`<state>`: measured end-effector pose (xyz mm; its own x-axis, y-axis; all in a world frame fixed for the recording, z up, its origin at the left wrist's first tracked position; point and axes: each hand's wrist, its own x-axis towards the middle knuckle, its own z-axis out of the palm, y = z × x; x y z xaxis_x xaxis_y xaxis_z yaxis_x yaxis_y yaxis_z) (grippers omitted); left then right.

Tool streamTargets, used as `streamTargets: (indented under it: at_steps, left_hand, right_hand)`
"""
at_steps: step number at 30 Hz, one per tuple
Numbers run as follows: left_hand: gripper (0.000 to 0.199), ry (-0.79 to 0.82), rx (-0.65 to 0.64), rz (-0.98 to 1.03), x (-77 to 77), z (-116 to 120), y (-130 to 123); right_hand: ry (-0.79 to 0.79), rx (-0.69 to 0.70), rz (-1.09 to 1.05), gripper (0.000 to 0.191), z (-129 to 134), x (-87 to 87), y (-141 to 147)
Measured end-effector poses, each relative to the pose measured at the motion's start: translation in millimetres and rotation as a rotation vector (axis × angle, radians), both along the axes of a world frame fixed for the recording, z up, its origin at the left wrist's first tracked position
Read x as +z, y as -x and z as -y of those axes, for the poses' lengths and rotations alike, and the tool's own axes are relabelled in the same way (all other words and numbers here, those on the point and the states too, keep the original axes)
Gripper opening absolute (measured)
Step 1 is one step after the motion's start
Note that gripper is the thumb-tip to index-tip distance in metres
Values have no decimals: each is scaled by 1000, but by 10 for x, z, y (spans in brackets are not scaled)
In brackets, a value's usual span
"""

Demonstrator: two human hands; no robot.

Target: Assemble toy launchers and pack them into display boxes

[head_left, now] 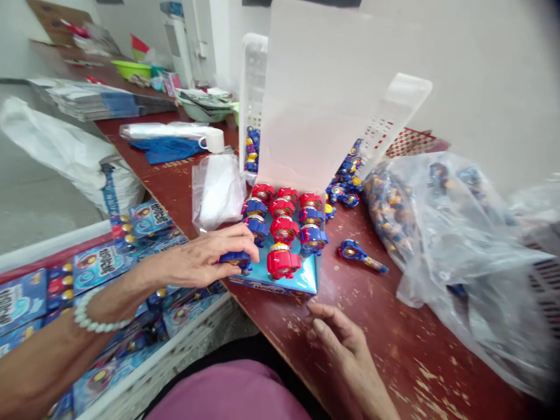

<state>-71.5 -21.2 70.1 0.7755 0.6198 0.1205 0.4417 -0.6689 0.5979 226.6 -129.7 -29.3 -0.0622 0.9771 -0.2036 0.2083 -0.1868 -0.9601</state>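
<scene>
Head view: at far left, a white sack [52,140] is seen beside the table, and below it a white-rimmed crate [186,344] is filled with blue printed boxes [101,265] and toys in blue, red and yellow. On the red-brown table [394,326], with its worn paint, stacked sheets [91,100] are placed toward the far left, and a lime-green basin [131,69] is set behind them. Farther right, a blue cloth [168,150] is spread beside a white mug [214,140], and a clear plastic bag [221,189] is laid nearer the front.

By the left hand [196,259], whose wrist is ringed by a pale bead bracelet [94,318], a blue toy [236,261] is gripped between thumb and fingers at the front left of the display box [308,274]; whether it is seated there cannot be told. Red toys [284,262] and blue ones are held upright in three rows in the box, and its pale lid [306,93] is raised at the back. Behind the lid, a perforated white basket [252,70] is partly hidden.

The right hand [341,341] is held near the box's front right corner, fingers loosely curled, thumb slightly apart. Farther right, a loose blue toy [361,255] is left lying just beside a bulging clear bag [441,210].
</scene>
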Motion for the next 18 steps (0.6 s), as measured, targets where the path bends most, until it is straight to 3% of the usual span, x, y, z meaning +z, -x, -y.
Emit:
streamTargets:
  at_steps: [2, 5, 8, 11, 13, 16, 18]
  left_hand:
    - [21, 7, -12, -43, -68, -68, -44]
    - [26, -28, -9, -76, -166, -129, -72]
    - [31, -111, 38, -95, -244, -139, -60]
    - [36, -238, 90, -83, -321, -114, -49]
    - [42, -322, 125, -64, -368, -89, -50]
    - [51, -411, 178, -36, -398, -44, -63]
    - [56, -456, 208, -2, -381, -6, -82]
  right_hand:
    - [-173, -66, 150, 30, -194, 65, -161]
    - [-446, -235, 561, 30, -642, 153, -418]
    - [-438, -290, 970, 48, -1131, 154, -601]
    - [-355, -298, 1018, 65, -1473, 77, -677]
    - [-345, -291, 973, 58, -1572, 30, -709]
    - [-366, -289, 883, 44, -1525, 46, -765]
    - [-402, -323, 819, 44, -1389, 143, -774]
